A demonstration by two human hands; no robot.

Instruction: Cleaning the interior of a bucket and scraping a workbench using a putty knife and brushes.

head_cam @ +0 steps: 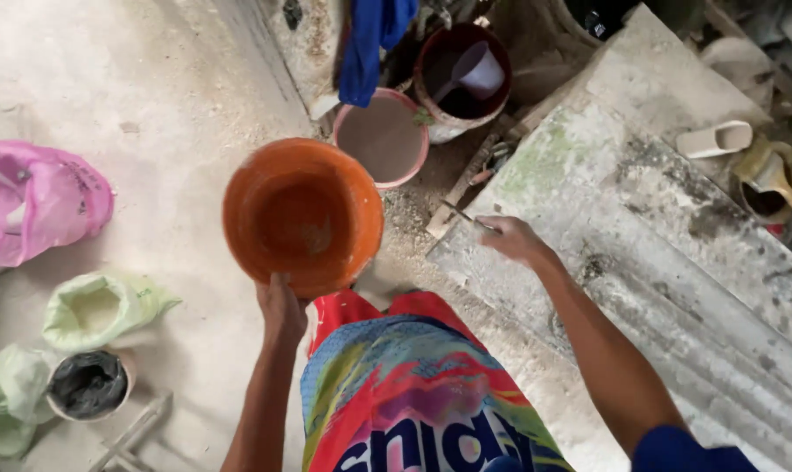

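Orange bowl (pixel 302 216) up in the air at centre frame, mouth facing straight up at the camera, round, so no long axis to speak of. Left hand (pixel 281 308) grips it at the near rim, fingers closed around the edge, arm coming up from below. The inside looks bare apart from a smear of grit at the bottom.

Right hand (pixel 511 238) is out to the right, closed on a thin metal tool (pixel 466 216). The tool is slim and straight, its long axis running up-left from the fingers, tip over the near edge of a grey slab (pixel 641 262). What kind of tool it is, I can't tell.

Room around the bowl: bare concrete floor (pixel 151 105) opens wide to the left and upper left. Just beyond the far rim sits a pink bucket (pixel 381 138) filled with brownish powder, and behind that a dark red bucket (pixel 462 77) with a pale scoop inside. A blue cloth (pixel 370 44) hangs over them. To the right the slab slants across the frame, its edge close to the bowl's right side.

Well apart on the left: a pink bag (pixel 38 205), a green bag (pixel 99 308) open on pale powder, and a pot of black powder (pixel 88 383). On the slab's far end lies a white scoop (pixel 718 139).
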